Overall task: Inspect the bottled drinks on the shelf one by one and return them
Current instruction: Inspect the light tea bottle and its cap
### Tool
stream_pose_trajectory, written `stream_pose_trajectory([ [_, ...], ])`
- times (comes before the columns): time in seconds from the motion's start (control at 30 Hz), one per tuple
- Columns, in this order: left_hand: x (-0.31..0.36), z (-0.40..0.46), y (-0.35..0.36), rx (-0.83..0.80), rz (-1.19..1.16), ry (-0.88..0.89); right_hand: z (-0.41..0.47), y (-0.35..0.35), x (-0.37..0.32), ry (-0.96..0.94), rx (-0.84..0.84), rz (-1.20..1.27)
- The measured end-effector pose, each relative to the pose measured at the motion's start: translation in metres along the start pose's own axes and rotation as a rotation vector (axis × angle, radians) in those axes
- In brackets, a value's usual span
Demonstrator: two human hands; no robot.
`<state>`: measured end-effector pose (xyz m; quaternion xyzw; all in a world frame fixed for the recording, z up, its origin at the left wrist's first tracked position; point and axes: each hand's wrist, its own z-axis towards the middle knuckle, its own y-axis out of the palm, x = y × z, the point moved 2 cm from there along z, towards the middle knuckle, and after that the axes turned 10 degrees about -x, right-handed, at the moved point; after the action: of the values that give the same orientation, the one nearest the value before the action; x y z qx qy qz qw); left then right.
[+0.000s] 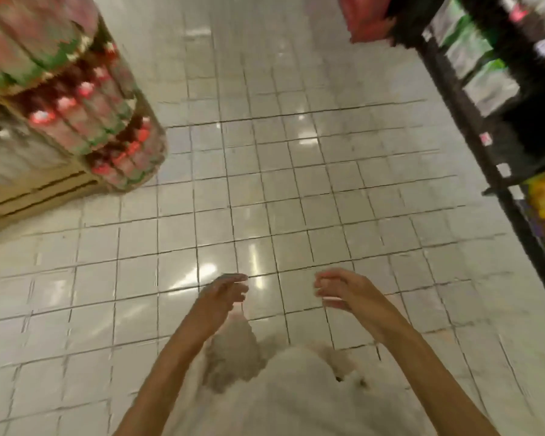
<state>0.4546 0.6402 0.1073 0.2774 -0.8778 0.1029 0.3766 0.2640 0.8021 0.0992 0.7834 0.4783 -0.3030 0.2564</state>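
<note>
- Hands hanging low over the tiled floor, both empty: left hand with fingers loosely curled and half spread, right hand curled a little more, holding nothing.
- Bottled drinks standing far to the left, stacked in wrapped packs with red caps on a pallet; well apart from both hands. Blurred, so not telling single bottles clearly.
- Dark shelf running along the right side with green and yellow packages; hard to tell whether bottles are standing there too.
- Probably handling as follows: plastic bottles, full, so rather heavy for one hand; walls giving a little under pressure, surface smooth and perhaps slippery.
- Probably best taking hold around the middle of the body, or at the neck just under the cap, while supporting the bottom with the other hand.
- Shrink wrap around the packs possibly blocking a single bottle from coming out.
</note>
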Motion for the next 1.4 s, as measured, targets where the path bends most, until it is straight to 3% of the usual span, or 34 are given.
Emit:
stream_pose_trajectory([
  [0.17, 0.094, 0.106, -0.010, 0.001, -0.037, -0.090, 0.064, -0.079, -0.080, -0.024, 0.058, 0.065],
  [0.3, 0.193, 0.233, 0.011, -0.047, 0.112, -0.079, 0.124, -0.158, -0.129, -0.001, 0.180, 0.137],
  [0.5, 0.384, 0.401, 0.137, -0.399, 0.464, 0.032, 0.151, -0.289, -0.205, -0.106, 0.523, 0.564],
  [0.67, 0.488, 0.518, 0.253, -0.665, 0.588, 0.021, 0.191, -0.424, -0.252, -0.053, 0.754, 0.629],
  [0.83, 0.577, 0.622, 0.300, -0.587, 0.522, -0.050, 0.251, -0.580, -0.344, -0.121, 0.707, 0.602],
  [1.07, 0.729, 0.784, 0.353, -0.478, 0.454, -0.124, 0.339, -0.746, -0.473, -0.186, 0.659, 0.583],
  [1.13, 0.786, 0.833, 0.399, -0.494, 0.543, -0.023, 0.357, -0.804, -0.503, -0.267, 0.736, 0.659],
  [1.23, 0.886, 0.884, 0.486, -0.593, 0.703, 0.316, 0.358, -0.889, -0.554, -0.473, 0.940, 0.723],
  [1.4, 1.032, 0.917, 0.657, -0.842, 0.727, 0.596, 0.295, -1.015, -0.652, -0.676, 1.306, 0.468],
])
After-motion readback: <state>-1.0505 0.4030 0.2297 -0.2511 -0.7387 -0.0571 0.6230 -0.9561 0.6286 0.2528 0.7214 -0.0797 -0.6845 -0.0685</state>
